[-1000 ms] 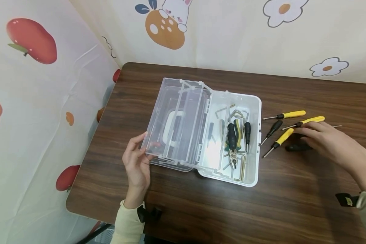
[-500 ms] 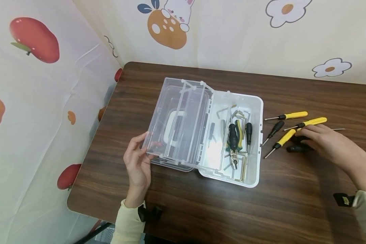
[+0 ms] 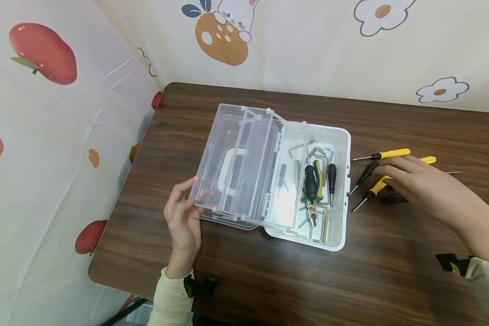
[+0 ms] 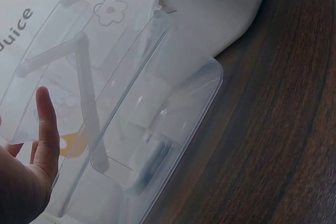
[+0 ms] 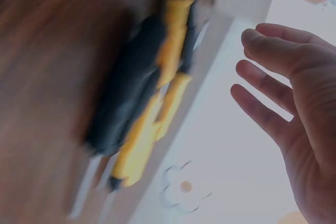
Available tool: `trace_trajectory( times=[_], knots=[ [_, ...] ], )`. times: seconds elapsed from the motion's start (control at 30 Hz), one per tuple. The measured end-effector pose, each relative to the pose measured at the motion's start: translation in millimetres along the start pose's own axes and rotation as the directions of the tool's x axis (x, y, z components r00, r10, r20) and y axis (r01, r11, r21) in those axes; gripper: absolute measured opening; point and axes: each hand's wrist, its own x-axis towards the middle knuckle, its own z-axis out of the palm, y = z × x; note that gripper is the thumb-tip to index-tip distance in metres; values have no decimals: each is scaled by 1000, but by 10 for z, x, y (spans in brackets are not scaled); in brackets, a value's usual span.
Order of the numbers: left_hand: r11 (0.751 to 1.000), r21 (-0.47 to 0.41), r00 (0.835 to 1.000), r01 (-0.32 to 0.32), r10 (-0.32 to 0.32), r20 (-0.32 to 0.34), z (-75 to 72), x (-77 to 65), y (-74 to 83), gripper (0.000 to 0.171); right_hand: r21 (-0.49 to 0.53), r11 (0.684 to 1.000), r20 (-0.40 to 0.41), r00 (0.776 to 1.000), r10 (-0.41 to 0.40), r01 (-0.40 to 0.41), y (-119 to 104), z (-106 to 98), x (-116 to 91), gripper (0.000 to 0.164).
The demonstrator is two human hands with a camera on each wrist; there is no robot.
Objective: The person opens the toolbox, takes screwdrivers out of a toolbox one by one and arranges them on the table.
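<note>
The clear plastic tray (image 3: 244, 158) of a toolbox is swung out to the left on its hinge arms. My left hand (image 3: 183, 222) holds its near left corner, some fingers showing through the plastic. Over loose screwdrivers right of the box is my right hand (image 3: 428, 192), its fingers spread and nothing held in the right wrist view. Around it lie a yellow screwdriver (image 3: 395, 153), a black screwdriver (image 3: 367, 173) and another yellow screwdriver (image 3: 378, 186). Thick black handles (image 5: 123, 82) blur in the right wrist view; the hand mostly hides them in the head view.
In the white toolbox base (image 3: 337, 240) lie pliers (image 3: 311, 185), a small black screwdriver (image 3: 331, 176) and several hex keys (image 3: 325, 224). The clear lid (image 4: 184, 129) lies under the tray. The wooden table (image 3: 269, 280) meets a printed curtain (image 3: 309, 54) at the back.
My right hand has moved a little left and up over the screwdrivers, covering more of the yellow ones. The left hand and the tray stay where they were.
</note>
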Motion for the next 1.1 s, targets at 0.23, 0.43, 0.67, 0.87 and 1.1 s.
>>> trace_trajectory(
  times=[0.23, 0.43, 0.67, 0.87, 1.1],
  knots=[
    [1000, 16, 1000, 1, -1, -2, -2, -1, 2, 44, -44, 990, 121, 984, -128, 134, -313, -133, 460, 78],
    [1000, 13, 1000, -4, 4, -3, -7, -1, -2, 43, -58, 963, 183, 951, -249, 263, -452, -45, 781, 71],
    [1000, 14, 1000, -9, 9, 0, 21, -6, 13, 43, -62, 940, 333, 894, -299, 337, -556, 154, 1016, 57],
    [1000, 16, 1000, -12, 12, -3, 22, -6, 21, 44, -54, 922, 390, 858, -334, 383, -596, 305, 1121, 47],
    [1000, 8, 1000, -17, 17, 3, 16, 1, 19, 44, -33, 920, 454, 826, -334, 390, -628, 370, 1184, 54]
  ],
)
